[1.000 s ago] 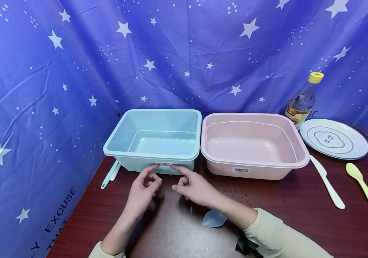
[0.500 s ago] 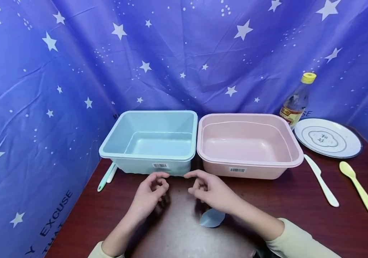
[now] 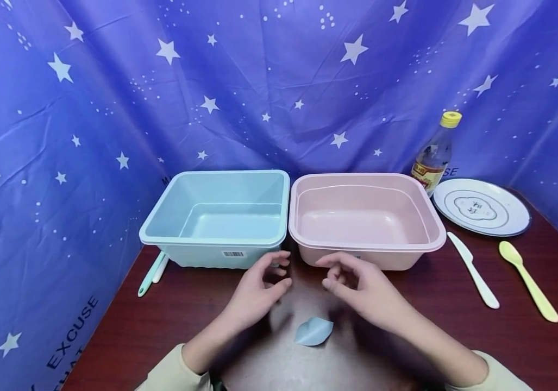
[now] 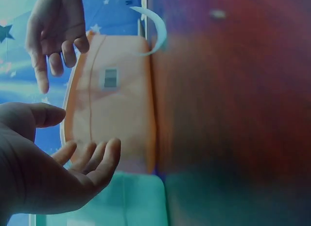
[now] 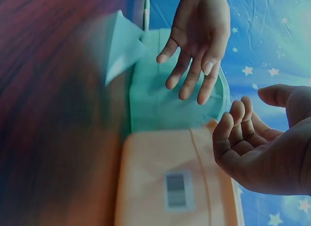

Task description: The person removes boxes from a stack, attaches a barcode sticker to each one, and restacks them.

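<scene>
My left hand [image 3: 259, 296] hovers in front of the light blue basin [image 3: 214, 239], near its right front corner, with fingers loosely bent and nothing in them. Facing it, my right hand [image 3: 367, 290] is before the pink basin [image 3: 367, 247], partly covering its barcode label; its fingers are bent too and hold nothing. A gap separates the hands. On the table [image 3: 269, 364], between and nearer than the hands, lies a small pale blue leaf-shaped piece [image 3: 314, 331]. The left wrist view shows the loosely spread fingers of the left hand [image 4: 53, 172]; the right hand [image 5: 272, 148] appears in the right wrist view.
Right of the pink basin are a white knife [image 3: 474, 271], a yellow spoon [image 3: 528, 279], a white plate [image 3: 503, 214] and a yellow-capped bottle [image 3: 432, 155]. A green handle [image 3: 150, 276] and a white one [image 3: 160, 270] stick out beside the blue basin. A starry curtain [image 3: 239, 81] hangs behind.
Both hands have drawn back from the blue basin's front label, shifted right and moved apart. The leaf-shaped piece, partly covered by the right arm before, is now uncovered. The head view has swung right.
</scene>
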`<state>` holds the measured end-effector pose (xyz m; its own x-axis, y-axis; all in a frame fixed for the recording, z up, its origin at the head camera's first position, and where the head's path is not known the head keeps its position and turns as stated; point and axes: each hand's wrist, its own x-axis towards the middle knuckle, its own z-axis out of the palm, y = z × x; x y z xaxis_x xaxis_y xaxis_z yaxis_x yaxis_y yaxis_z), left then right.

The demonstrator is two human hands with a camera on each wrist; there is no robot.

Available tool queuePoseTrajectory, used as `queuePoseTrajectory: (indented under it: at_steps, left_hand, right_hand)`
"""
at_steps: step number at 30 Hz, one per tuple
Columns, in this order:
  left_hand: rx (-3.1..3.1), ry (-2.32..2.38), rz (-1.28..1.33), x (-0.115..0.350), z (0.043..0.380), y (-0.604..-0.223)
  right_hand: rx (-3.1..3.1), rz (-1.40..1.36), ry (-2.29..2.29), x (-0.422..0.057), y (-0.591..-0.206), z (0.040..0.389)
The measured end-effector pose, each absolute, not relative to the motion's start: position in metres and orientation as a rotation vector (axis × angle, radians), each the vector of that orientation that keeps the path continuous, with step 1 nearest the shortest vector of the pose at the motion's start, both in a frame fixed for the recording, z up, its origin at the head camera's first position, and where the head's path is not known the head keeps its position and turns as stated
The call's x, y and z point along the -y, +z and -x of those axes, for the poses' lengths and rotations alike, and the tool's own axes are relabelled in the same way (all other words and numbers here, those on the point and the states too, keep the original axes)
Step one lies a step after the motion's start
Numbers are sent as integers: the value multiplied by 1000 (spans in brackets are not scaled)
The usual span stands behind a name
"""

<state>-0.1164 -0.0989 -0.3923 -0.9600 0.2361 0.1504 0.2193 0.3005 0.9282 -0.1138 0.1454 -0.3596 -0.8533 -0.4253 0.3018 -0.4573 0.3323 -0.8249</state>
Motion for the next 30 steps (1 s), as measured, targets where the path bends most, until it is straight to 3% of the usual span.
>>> queuePoseTrajectory:
  at_steps: [9,21,30]
  left_hand:
    - [-2505,1793,-480,74,121,-387]
    - [-2479,1778,-414,64,120,-388]
    - [-2463,1764,-384,60,119,-387]
  right_hand:
    - [2540,-682,1390,-178,-338,116]
    - [2545,-273,968,-247,-307,139]
    - [2986,-98,921,-290,-302,153]
